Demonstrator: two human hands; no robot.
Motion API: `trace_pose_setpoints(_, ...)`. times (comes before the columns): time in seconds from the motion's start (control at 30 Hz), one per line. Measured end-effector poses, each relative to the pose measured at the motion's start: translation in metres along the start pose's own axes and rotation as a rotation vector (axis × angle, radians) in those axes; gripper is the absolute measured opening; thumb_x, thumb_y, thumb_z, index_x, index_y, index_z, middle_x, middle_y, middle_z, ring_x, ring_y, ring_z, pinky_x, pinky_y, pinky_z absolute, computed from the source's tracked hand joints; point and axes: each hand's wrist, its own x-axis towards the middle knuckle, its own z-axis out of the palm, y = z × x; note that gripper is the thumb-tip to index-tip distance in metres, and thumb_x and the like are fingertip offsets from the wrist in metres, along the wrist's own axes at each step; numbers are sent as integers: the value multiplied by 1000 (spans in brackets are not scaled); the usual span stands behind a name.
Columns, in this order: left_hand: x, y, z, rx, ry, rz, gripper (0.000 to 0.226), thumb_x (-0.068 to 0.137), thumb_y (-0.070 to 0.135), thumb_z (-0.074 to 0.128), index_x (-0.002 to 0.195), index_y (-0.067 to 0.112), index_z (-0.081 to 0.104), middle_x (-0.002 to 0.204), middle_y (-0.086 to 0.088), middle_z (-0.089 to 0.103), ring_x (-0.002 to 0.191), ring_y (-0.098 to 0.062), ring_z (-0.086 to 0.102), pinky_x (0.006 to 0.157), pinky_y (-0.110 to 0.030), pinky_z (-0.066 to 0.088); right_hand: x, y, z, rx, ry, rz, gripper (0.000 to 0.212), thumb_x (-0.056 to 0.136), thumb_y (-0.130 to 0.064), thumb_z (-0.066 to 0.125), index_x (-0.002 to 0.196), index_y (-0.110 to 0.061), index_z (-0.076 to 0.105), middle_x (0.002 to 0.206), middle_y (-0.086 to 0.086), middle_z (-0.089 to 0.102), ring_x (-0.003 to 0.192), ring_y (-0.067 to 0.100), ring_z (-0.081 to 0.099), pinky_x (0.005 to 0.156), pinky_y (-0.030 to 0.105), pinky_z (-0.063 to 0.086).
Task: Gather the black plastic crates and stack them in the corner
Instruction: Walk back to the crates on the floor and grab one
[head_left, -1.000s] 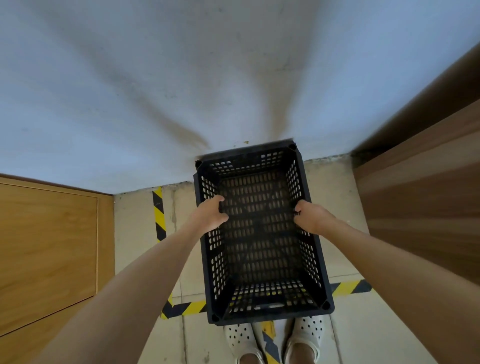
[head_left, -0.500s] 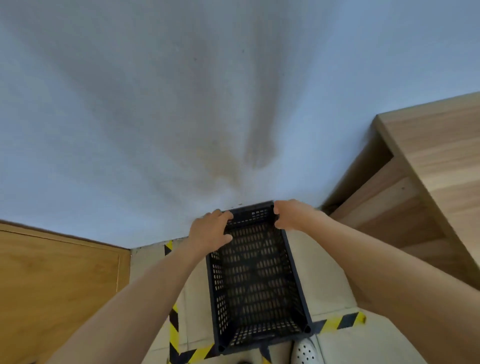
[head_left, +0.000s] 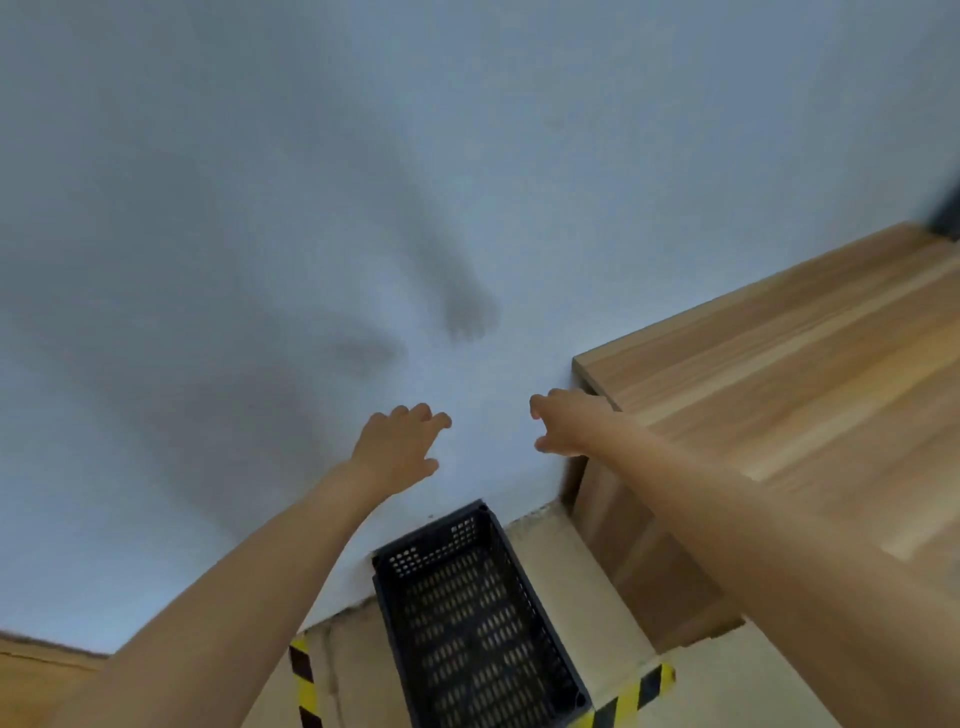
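- The black plastic crate (head_left: 480, 623) sits on the pale floor (head_left: 550, 587) low in the view, its far short end against the white wall (head_left: 260, 208). It is a long rectangular box with an open top; its walls and bottom are pierced with rows of small slots (a grid of holes shows on the far end wall). Nothing lies inside it.
- Left of the crate a strip of yellow-and-black hazard tape (head_left: 304, 686) runs along the floor, and another strip crosses at the crate's near right corner.
- The left hand (head_left: 397, 447) hangs in the air above the crate, arm stretched forward, fingers loosely curled and spread, holding nothing.
- The right hand (head_left: 563, 423) is raised at about the same height, well apart from the left, fingers relaxed and parted, likewise empty; it is near the corner of the wooden cabinet (head_left: 779, 405).
- Neither hand touches the crate (both cast blurred shadows on the wall).
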Motion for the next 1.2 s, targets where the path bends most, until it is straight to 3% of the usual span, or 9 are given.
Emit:
trace_pose_setpoints(0.33,-21,83,-108,120,179,192,52,96,37,52,144,27,37,139,1,44,120,-21,49,92,-34,42,-131,34,-64,-33,181,121,29,88,-19,53,116,-11,53,116,6,59,101,27,59,78,35,47)
trace_pose_setpoints(0.47,-12,154,-131,122,205,311,50,94,38,55,140,27,41,135,1,48,116,-22,52,90,-35,45,-185,79,-55,-77,158,222,34,93,-18,51,126,-12,53,122,5,59,105,26,60,73,33,46)
trace_pose_setpoints(0.57,-3,218,-143,147,193,423,48,93,37,52,139,29,41,138,1,45,116,-23,50,88,-36,43,-227,126,-46,-23,117,338,35,94,-16,50,129,-13,50,121,7,58,103,27,60,77,36,51)
trace_pose_setpoints(0.67,2,289,-155,78,174,514,47,92,37,54,136,30,43,138,4,45,114,-20,52,80,-30,39,-278,179,-35,5,88,460,37,96,-17,49,133,-14,48,121,6,59,102,26,61,71,33,50)
trace_pose_setpoints(0.73,5,341,-165,54,178,598,46,92,36,55,136,28,44,138,5,46,112,-17,54,80,-27,41,-316,215,-24,51,48,546,41,97,-18,47,137,-14,43,125,7,57,104,27,61,77,35,52)
trace_pose_setpoints(0.87,6,450,-176,109,273,753,43,92,32,53,134,27,46,129,5,54,96,-14,57,71,-27,48,-401,288,7,135,4,695,25,95,-18,47,120,-14,49,112,7,59,102,29,60,81,39,51)
trace_pose_setpoints(0.93,1,506,-176,133,267,799,43,92,33,53,134,28,46,126,5,55,95,-16,57,67,-29,49,-450,322,25,157,-15,770,32,95,-18,48,125,-12,51,117,9,59,106,31,59,79,38,47)
trace_pose_setpoints(1.07,-17,626,-169,238,274,931,45,93,38,53,136,26,45,125,1,54,105,-21,58,72,-32,46,-559,389,63,209,-32,959,41,94,-19,49,134,-13,50,131,11,56,118,31,56,93,42,48)
trace_pose_setpoints(1.2,-47,721,-167,308,339,1056,49,92,39,57,137,27,44,130,0,51,117,-23,53,86,-37,46,-656,426,95,212,-43,1103,37,92,-18,48,128,-11,52,129,12,58,117,33,57,91,44,47)
